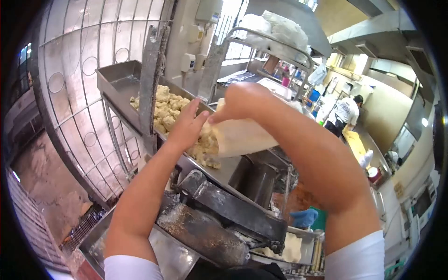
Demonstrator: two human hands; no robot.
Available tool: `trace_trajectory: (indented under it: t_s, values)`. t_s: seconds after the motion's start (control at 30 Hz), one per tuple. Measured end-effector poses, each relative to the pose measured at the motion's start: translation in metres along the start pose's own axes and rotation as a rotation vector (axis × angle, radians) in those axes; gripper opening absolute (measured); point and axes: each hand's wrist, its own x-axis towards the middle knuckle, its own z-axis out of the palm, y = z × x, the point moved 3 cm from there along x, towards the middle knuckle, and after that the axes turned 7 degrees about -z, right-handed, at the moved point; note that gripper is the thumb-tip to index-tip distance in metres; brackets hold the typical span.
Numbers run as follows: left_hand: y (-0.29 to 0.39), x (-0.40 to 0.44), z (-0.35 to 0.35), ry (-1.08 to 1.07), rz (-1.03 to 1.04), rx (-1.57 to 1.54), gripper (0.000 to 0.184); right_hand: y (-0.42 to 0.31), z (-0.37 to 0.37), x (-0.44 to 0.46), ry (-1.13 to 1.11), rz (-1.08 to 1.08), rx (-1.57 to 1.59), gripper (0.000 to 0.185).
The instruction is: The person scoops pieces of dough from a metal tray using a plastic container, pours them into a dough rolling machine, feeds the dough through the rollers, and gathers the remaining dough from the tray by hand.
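Note:
Lumpy, crumbly pale dough [170, 109] lies along a long metal tray [126, 74] on the machine. A smooth cream-coloured tub [247, 135] appears tipped on its side over the tray, its left end against the dough. My right hand [242, 102] is closed at the tub's upper edge, with the fingertips partly hidden. To its left, my left hand [186, 128] is open, fingers extended, just over the dough near the tub's mouth. I cannot tell whether it touches either. Below the tub, a dark metal roller [254, 182] shows in the machine.
Heavy metal machine bars [233, 200] cross in front of me. A wire grille [88, 70] stands at left. Behind is a rack [298, 58] topped with white plastic bags [280, 28]. Another person [343, 114] works at a far counter. A blue cloth [303, 218] hangs at lower right.

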Motion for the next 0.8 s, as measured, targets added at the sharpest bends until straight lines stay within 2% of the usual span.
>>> trace_trajectory:
  t_s: [0.1,0.2,0.3,0.4,0.57,0.63,0.67,0.73,0.8]
  values:
    - [-0.003,-0.002,-0.001,0.123,0.023,0.136,0.056,-0.016,-0.001,0.026,-0.037,-0.060,-0.065,0.075]
    - [0.003,-0.004,-0.001,0.135,-0.001,0.229,0.055,-0.014,-0.010,0.030,0.002,-0.087,-0.095,0.075]
    - [0.006,-0.006,0.002,0.128,0.085,0.285,0.057,0.002,-0.016,0.033,0.077,-0.090,-0.066,0.077]
    - [0.020,-0.010,0.002,0.124,0.118,0.351,0.058,0.015,-0.031,0.025,0.034,-0.036,0.008,0.081]
    - [0.025,-0.012,0.006,0.137,0.142,0.407,0.055,0.036,-0.002,0.030,0.147,-0.144,0.014,0.088]
    - [0.026,-0.013,0.018,-0.222,0.138,0.752,0.053,0.032,0.022,0.027,0.026,-0.205,0.038,0.088]
    - [0.027,-0.013,0.020,-0.213,0.141,0.753,0.053,0.029,0.030,0.022,0.032,-0.207,0.031,0.088]
    - [0.021,-0.017,0.030,-0.478,0.023,0.906,0.047,0.024,0.042,0.013,-0.035,-0.175,0.068,0.087]
    - [0.027,-0.011,0.029,-0.478,0.008,0.926,0.042,0.032,0.044,0.016,-0.069,-0.150,0.068,0.088]
